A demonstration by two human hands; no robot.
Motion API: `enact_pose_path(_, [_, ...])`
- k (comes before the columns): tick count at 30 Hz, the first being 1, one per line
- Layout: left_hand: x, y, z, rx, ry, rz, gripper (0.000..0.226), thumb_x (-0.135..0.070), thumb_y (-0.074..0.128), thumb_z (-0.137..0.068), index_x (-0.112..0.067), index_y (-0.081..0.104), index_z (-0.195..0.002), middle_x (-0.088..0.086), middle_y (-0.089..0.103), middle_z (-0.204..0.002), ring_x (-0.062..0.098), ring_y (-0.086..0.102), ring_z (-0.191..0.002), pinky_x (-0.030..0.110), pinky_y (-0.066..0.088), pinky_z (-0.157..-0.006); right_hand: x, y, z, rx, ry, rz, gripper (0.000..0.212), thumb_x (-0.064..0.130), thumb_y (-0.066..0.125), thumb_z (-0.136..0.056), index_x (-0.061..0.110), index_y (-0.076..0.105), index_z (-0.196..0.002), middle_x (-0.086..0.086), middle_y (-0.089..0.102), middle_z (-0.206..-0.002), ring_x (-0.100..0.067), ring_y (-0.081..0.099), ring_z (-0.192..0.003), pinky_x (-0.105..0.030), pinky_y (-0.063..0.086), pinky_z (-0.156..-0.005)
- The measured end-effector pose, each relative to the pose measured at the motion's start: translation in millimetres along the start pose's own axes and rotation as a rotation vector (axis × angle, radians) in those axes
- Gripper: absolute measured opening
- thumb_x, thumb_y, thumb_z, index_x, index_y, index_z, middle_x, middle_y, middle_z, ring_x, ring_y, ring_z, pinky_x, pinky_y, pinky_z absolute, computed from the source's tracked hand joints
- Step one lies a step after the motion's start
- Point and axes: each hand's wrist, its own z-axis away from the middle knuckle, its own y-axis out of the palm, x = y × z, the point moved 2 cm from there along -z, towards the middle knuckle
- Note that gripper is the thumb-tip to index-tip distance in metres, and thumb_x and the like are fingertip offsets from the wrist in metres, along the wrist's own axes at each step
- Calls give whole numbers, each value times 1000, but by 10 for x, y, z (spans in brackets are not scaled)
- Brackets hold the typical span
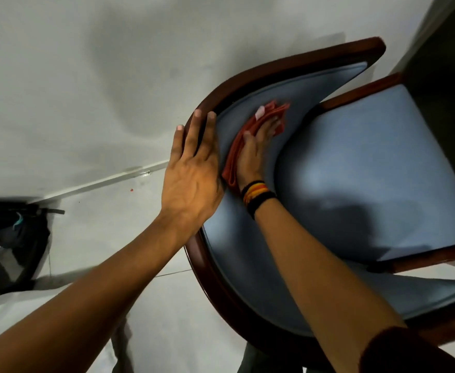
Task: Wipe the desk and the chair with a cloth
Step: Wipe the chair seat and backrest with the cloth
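Observation:
A chair (369, 162) with blue padding and a dark red-brown wooden frame fills the right half of the view, seen from above. My right hand (256, 149) presses a red cloth (237, 146) flat against the inside of the curved blue backrest. My left hand (194, 162) lies on the top rail of the backrest, fingers spread over the wooden edge. The desk is out of view.
A white wall (86, 76) runs behind the chair and meets a pale tiled floor (99, 232). A dark bag or bin (8, 243) sits on the floor at the far left. A grey vertical surface (441, 44) rises at the top right.

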Motion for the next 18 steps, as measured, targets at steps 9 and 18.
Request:
enact_pose_path(9, [8, 0, 10, -13, -1, 49, 77, -22, 42, -101, -4, 7, -167, 12, -4, -178, 33, -12, -165, 54, 6, -135, -545, -639, 1842, 525, -362, 431, 60, 31, 29, -111, 43, -9, -155, 33, -20, -162, 6, -19, -152, -29, -2, -128])
enact_pose_path(18, [8, -13, -5, 11, 25, -17, 79, -28, 36, -94, -2, 19, -166, 14, 4, -178, 37, -5, -165, 56, 8, -134, -221, 9, -440, -204, -155, 70, 69, 39, 22, -105, 9, -8, -160, -11, -17, -170, -11, -19, -152, -23, -19, -121])
